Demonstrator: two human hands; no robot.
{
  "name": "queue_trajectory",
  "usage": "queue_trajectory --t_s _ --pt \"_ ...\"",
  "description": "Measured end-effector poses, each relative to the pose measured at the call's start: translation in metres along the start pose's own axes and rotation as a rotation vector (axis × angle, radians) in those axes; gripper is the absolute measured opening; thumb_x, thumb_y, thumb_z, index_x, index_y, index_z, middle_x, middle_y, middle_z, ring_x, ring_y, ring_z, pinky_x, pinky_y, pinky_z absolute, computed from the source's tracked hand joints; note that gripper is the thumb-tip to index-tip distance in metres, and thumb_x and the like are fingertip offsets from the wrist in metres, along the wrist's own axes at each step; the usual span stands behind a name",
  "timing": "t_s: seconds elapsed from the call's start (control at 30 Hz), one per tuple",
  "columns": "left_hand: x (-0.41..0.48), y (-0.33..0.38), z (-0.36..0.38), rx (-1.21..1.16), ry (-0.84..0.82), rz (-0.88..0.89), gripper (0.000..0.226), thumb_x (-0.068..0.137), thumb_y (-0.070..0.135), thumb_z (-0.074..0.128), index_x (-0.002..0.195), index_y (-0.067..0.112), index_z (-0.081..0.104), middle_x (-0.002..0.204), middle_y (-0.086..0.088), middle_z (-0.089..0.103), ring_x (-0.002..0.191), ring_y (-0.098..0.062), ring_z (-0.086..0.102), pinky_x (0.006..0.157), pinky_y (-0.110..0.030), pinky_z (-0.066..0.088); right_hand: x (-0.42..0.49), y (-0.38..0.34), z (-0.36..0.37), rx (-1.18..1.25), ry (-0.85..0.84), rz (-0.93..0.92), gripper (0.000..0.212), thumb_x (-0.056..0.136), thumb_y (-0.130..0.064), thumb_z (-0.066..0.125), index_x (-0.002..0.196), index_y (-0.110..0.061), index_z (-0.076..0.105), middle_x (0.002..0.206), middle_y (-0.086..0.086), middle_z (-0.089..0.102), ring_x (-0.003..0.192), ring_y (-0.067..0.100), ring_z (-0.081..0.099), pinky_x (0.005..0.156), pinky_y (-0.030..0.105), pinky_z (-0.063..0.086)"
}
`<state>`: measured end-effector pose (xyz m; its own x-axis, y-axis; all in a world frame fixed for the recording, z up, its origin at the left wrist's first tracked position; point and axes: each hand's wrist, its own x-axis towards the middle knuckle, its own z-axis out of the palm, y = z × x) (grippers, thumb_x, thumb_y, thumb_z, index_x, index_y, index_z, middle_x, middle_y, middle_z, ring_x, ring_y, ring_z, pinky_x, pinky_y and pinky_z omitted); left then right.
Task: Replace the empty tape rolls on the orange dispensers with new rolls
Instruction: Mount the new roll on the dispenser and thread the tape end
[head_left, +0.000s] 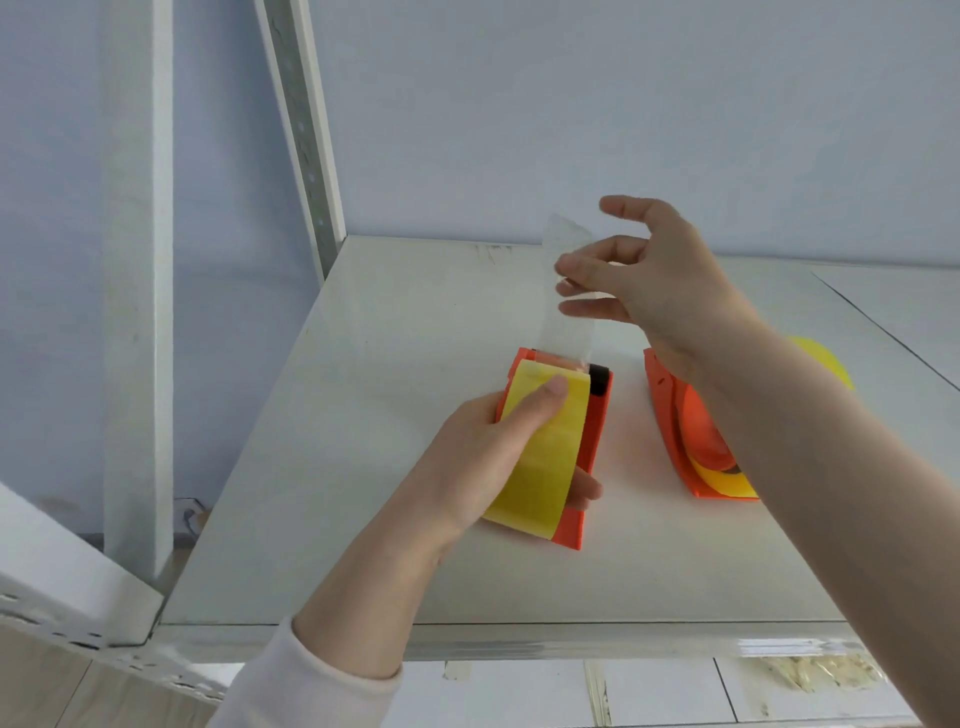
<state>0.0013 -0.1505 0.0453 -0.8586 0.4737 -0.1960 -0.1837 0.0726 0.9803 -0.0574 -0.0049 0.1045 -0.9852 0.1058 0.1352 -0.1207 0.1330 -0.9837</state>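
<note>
Your left hand grips the near-left orange dispenser w/ its new yellow tape roll on the shelf. Right hand pinches the clear tape strip, running up and away from the front edge. Second dispenser lies right.

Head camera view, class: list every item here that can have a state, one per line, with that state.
Orange plastic tape dispenser with yellow roll: loaded, gripped.
Clear tape strip: pulled up from the dispenser's front.
Left hand: closed around that dispenser, thumb on the roll.
Right hand: pinching the strip, other fingers spread.
Second orange dispenser: lying on the white shelf, roll fitted, untouched.
</note>
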Motion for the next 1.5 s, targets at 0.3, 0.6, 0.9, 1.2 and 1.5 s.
queue_trajectory --t_s 0.3,0.6,0.9,1.2,1.5 --pt "-0.009 -0.013 0.004 -0.078 0.012 0.153 0.034 0.076 0.029 0.050 0.106 0.014 0.056 0.073 0.000 0.073 0.063 -0.014 0.068 0.056 -0.024 0.052 0.000 0.026 -0.005 0.160 0.207 0.225 0.046 0.087 0.002 0.052 0.131 -0.001 0.039 0.077 0.006 0.055 0.060 0.011 0.056 0.055 0.017 0.055" --pt "-0.006 -0.015 0.008 -0.080 0.140 0.151 0.028 0.075 0.041 0.053 0.089 0.018 0.060 0.064 0.002 0.071 0.056 -0.015 0.066 0.059 -0.031 0.051 -0.017 0.015 -0.014 0.445 -0.037 0.267 0.023 0.095 -0.014 0.039 0.105 -0.004 0.058 0.085 0.009 0.067 0.063 0.017 0.070 0.062 0.025 0.058" --pt "-0.004 -0.009 0.013 -0.121 0.195 0.137 0.019 0.089 0.030 0.050 0.083 0.015 0.059 0.055 0.001 0.068 0.046 -0.014 0.061 0.053 -0.027 0.050 -0.030 -0.008 -0.043 0.626 -0.157 0.275 0.036 0.073 -0.016 0.054 0.109 -0.014 0.047 0.102 0.019 0.072 0.104 0.039 0.064 0.096 0.044 0.048" --pt "-0.004 -0.007 0.013 -0.116 0.186 0.105 0.021 0.089 0.032 0.050 0.084 0.014 0.060 0.056 -0.002 0.068 0.048 -0.017 0.063 0.049 -0.025 0.049 -0.054 0.028 -0.021 -0.619 -0.084 -0.086 0.040 0.072 -0.044 0.067 0.108 -0.027 0.064 0.107 -0.017 0.065 0.088 -0.001 0.058 0.082 0.021 0.043" --pt "-0.008 -0.004 0.009 -0.074 0.067 0.076 0.019 0.090 0.028 0.046 0.092 0.015 0.059 0.065 -0.003 0.073 0.055 -0.018 0.067 0.050 -0.025 0.050 -0.033 0.021 -0.013 -0.759 -0.199 -0.279 0.019 0.078 -0.033 0.066 0.084 -0.016 0.072 0.084 -0.002 0.071 0.076 0.007 0.058 0.072 0.019 0.044"
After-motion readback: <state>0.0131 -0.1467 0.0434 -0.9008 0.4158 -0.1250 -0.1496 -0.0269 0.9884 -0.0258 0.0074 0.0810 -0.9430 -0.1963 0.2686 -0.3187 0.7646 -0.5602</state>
